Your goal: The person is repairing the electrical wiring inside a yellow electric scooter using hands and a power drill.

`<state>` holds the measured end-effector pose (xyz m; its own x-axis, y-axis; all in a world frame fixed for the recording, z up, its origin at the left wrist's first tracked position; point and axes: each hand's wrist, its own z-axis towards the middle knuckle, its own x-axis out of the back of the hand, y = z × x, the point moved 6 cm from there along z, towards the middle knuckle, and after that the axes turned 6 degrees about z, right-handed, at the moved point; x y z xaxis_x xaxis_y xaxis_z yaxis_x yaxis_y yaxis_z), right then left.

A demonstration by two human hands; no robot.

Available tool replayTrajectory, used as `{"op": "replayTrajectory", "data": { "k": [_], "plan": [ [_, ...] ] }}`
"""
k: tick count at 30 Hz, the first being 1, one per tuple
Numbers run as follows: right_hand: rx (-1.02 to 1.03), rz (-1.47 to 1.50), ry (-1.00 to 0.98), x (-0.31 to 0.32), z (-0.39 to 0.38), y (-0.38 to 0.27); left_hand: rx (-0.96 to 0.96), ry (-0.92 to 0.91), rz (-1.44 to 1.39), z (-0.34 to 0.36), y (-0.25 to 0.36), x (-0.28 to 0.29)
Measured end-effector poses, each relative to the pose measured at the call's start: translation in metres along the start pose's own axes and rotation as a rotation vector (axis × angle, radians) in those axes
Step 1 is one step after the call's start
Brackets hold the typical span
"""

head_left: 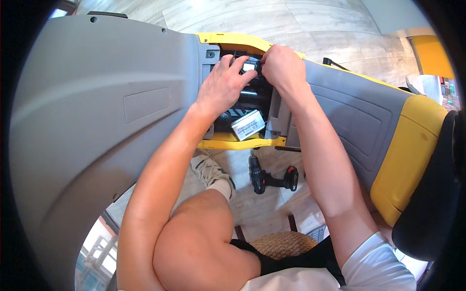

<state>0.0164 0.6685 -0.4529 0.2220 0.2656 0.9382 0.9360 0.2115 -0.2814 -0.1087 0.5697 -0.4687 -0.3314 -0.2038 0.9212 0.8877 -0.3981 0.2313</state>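
Note:
The opened compartment (245, 92) of a grey and yellow vehicle body (160, 72) lies before me, dark inside. My left hand (223, 83) reaches into its far part, thumb and fingers bent around a small black box with a pale label (249, 67). Just right of that box, my right hand (284, 70) is closed near the compartment's far right corner; its fingertips are mostly hidden behind the knuckles, and whatever they pinch cannot be made out. A silver metal controller box (248, 125) with a printed label sits tilted at the compartment's near end, touched by neither hand.
On the wood-look floor below the body lies a black cordless drill (264, 177) with a bit fitted. My shoe (209, 167) is left of it. A woven seat (279, 244) shows beneath me. To the right extend grey panelling (344, 106) and a yellow end section (407, 150).

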Motion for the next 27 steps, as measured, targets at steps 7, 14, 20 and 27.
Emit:
{"op": "replayTrajectory", "data": {
  "k": [7,14,20,27],
  "plan": [
    [0.007,-0.129,-0.097,0.006,0.002,-0.014,0.006,-0.007,-0.005,-0.003,0.0,-0.001],
    [0.043,-0.145,-0.039,0.005,0.0,-0.019,0.013,-0.021,0.006,-0.002,0.0,-0.003],
    [0.065,-0.133,-0.032,0.003,-0.002,-0.019,0.014,-0.011,0.006,-0.003,0.0,-0.002],
    [0.164,-0.122,0.014,-0.002,-0.001,-0.015,0.01,-0.001,0.015,-0.003,0.001,-0.001]
  ]
}}
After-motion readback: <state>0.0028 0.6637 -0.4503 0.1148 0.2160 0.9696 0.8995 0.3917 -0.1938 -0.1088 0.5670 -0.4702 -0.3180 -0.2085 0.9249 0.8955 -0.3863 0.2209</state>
